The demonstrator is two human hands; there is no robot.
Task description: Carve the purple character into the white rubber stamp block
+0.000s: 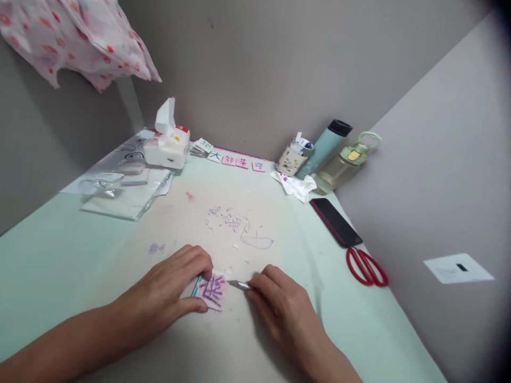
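Pinning a small pink block point(212, 290) flat on the table point(59, 255), the left hand point(167, 292) has fingers curled over its far edge and thumb along the near side. Right hand point(279, 300) pinches a thin metal blade point(238, 285), tip touching the block's right edge. Shavings point(227, 217) lie beyond the grip; red scissors point(366, 266) well right.

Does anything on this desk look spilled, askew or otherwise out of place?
Yes, small things. Loose shavings lie scattered on the desk beyond the pink block that the left hand steadies while the right hand holds a blade. A crumpled tissue lies by the cup.
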